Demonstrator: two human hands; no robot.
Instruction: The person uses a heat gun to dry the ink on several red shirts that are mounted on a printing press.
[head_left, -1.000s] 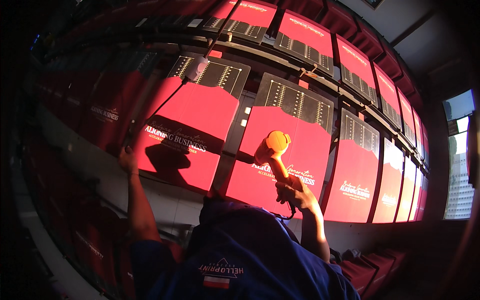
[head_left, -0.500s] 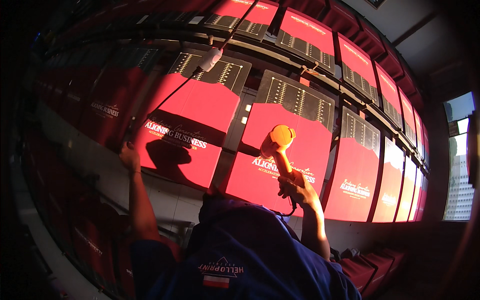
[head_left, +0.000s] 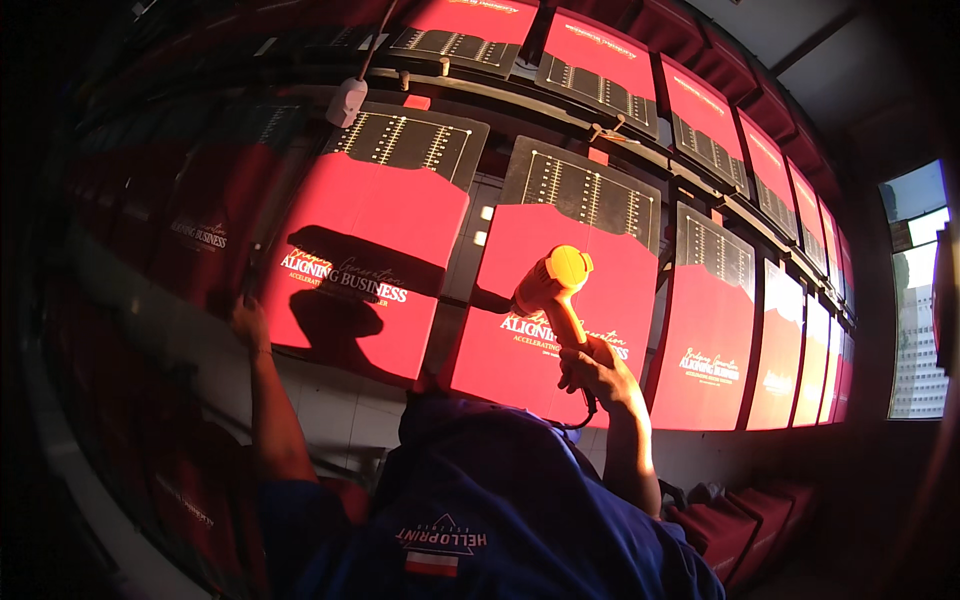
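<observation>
Yellow heat gun (head_left: 553,290) sits gripped by its handle in the right hand (head_left: 598,372), nozzle aimed at a hanging red panel (head_left: 365,265). Left hand (head_left: 250,322) touches that panel's lower left edge; its grip is unclear.

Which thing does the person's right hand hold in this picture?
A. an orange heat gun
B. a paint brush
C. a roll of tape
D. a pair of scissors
A: the right hand grips the handle of an orange heat gun, its nozzle turned toward a red printed panel.
</observation>
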